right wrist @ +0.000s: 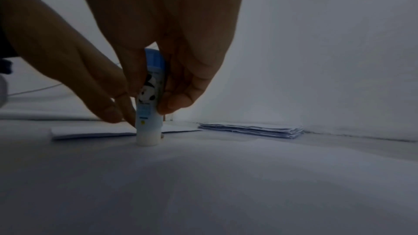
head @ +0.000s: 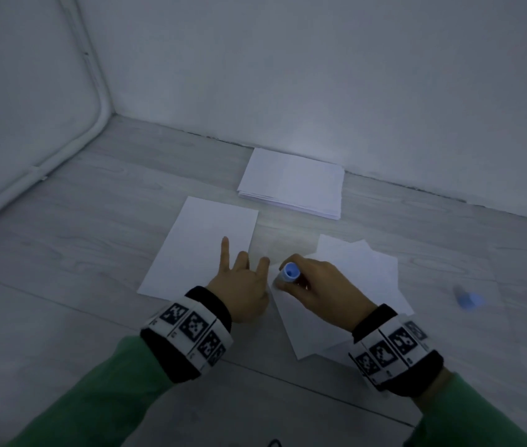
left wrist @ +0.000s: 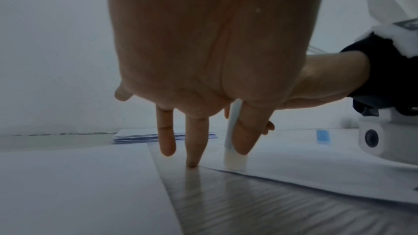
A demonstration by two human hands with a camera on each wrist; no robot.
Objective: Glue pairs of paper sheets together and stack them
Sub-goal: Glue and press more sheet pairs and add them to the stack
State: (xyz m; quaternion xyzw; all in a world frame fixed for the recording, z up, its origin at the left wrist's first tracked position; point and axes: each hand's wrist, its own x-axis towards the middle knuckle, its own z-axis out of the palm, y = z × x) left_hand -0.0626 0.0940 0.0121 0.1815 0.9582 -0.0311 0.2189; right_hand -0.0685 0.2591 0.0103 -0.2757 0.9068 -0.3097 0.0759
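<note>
My right hand grips a blue and white glue stick upright, its white tip pressed onto the near corner of a loose white sheet. That sheet lies on top of other fanned sheets. My left hand rests with straight spread fingers beside the glue stick, one fingertip on the floor at the sheet's corner. A single white sheet lies to the left, partly under that hand. A neat stack of paper sits by the far wall.
The blue glue cap lies on the grey wood floor to the right of the sheets. White walls close the corner behind and to the left, with a white pipe running along the left wall.
</note>
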